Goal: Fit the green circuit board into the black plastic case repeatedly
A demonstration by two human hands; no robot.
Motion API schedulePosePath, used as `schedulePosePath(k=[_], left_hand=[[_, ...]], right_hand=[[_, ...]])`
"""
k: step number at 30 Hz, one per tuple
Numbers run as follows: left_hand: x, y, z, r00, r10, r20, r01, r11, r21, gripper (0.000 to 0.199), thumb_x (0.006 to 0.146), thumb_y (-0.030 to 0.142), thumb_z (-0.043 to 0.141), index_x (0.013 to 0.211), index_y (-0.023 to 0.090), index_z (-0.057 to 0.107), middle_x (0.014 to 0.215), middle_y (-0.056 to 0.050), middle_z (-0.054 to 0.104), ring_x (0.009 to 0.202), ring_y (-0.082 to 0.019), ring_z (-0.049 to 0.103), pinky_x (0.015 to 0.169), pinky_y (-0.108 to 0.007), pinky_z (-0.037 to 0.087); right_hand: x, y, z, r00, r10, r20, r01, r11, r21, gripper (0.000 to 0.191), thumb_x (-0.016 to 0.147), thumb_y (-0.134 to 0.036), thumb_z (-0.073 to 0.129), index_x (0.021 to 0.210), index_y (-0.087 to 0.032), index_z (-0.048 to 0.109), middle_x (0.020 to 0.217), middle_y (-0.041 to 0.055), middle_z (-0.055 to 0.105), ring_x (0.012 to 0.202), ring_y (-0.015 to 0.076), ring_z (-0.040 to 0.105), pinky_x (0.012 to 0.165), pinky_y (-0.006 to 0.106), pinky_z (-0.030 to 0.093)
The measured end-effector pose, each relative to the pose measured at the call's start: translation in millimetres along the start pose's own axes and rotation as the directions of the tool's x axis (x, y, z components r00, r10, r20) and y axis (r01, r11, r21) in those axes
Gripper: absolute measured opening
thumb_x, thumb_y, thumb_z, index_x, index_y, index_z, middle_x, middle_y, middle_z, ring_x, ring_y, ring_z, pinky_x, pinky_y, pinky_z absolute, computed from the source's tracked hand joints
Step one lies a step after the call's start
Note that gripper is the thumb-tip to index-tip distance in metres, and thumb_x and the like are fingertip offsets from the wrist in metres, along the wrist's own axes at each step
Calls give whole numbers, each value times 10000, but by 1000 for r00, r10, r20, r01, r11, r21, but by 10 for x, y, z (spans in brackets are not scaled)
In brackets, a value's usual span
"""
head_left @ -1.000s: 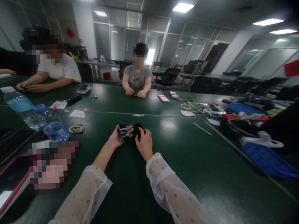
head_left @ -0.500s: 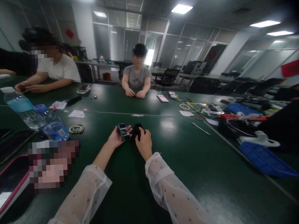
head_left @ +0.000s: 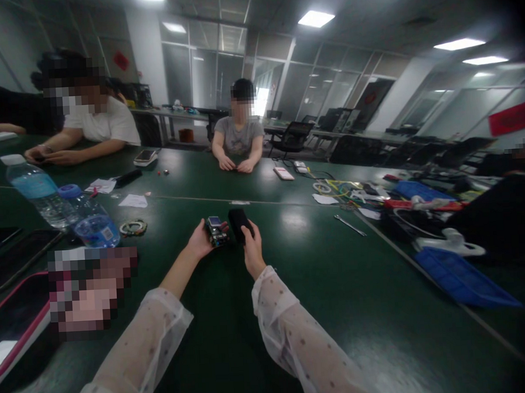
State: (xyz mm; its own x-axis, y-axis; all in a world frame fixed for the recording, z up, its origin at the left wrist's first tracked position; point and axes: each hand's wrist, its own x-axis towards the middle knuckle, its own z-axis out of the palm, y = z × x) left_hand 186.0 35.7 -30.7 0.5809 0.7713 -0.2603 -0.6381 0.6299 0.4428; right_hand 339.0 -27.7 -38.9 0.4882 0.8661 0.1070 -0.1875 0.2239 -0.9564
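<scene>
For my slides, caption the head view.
Left hand holding a circuit board with a small screen, right hand a black box-like piece, over a green table.

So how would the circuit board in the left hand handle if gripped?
The circuit board is probably stiff, showing no visible sag across the left hand. It's likely fragile too, since its components and small screen look exposed.

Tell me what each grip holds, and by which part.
The left grip supports a small circuit board from beneath; the right grip holds a black, boxy object by its near right side.
</scene>
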Motion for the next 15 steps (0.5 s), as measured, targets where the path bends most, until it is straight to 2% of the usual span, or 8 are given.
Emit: schedulePosePath(k=[5, 11, 15], left_hand=[[-21, 37, 88, 995, -31, -98, 40, 994, 101, 495, 934, 514, 340, 1199, 143, 533, 1058, -153, 655, 918, -276, 660, 829, -448, 510], [-13, 23, 174, 982, -75, -175, 101, 984, 144, 452, 942, 484, 341, 1139, 144, 566, 977, -130, 673, 860, -258, 661, 796, -412, 518], [-16, 19, 217, 972, -74, -221, 102, 988, 119, 437, 943, 471, 337, 1122, 144, 565, 969, -130, 672, 859, -259, 659, 786, -408, 519]], right_hand=[[-143, -34, 210, 998, 10, 58, -10, 1000, -11, 418, 782, -360, 589, 1178, -232, 552, 1198, 49, 597, 1088, 193, 562, 951, 341, 447], [-215, -90, 220, 994, 7, 110, 6, 993, -115, 415, 812, -346, 548, 1208, -226, 521, 1234, 72, 571, 1087, 196, 565, 914, 344, 478], [-219, -59, 226, 994, 7, 112, 5, 993, -114, 419, 808, -356, 560, 1202, -217, 523, 1235, 75, 569, 1102, 194, 556, 938, 343, 465]])
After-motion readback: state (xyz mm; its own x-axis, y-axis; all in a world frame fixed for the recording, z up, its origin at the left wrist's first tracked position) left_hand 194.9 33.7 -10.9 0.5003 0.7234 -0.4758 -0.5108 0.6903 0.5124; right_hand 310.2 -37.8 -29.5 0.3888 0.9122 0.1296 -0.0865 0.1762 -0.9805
